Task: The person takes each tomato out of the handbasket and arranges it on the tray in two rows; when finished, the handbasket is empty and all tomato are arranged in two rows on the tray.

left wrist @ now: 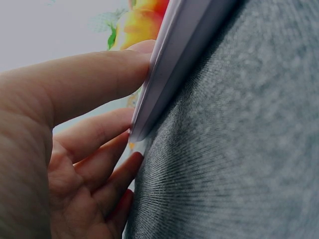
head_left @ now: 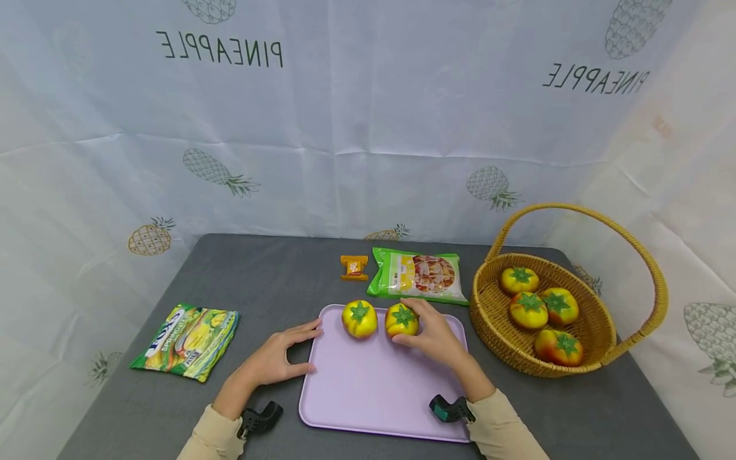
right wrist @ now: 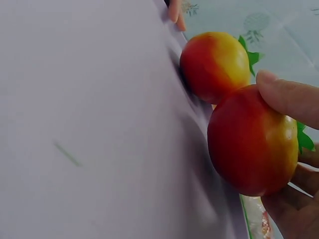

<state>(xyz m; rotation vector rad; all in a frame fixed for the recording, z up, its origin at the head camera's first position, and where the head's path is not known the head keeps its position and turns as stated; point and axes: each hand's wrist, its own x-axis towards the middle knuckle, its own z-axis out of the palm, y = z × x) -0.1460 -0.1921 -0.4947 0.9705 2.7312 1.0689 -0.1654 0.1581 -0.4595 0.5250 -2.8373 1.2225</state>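
A lilac tray (head_left: 379, 390) lies flat on the dark table, with two red-and-yellow fruits with green star-shaped tops, like tomatoes or persimmons, along its far side. The left fruit (head_left: 359, 319) sits untouched by either hand. Around the right fruit (head_left: 401, 320), my right hand (head_left: 434, 335) holds on with thumb and fingers; the right wrist view shows the thumb on the side of this fruit (right wrist: 251, 142). My left hand (head_left: 278, 358) rests against the tray's left edge, fingers extended and thumb spread. Its thumb and fingertips touch the rim (left wrist: 167, 69) in the left wrist view.
To the right stands a wicker basket (head_left: 485, 319) with a tall handle, holding several similar fruits. Behind the tray lie a green food bag (head_left: 422, 275) and a small orange packet (head_left: 353, 268). A green-and-yellow packet (head_left: 186, 342) lies at the left.
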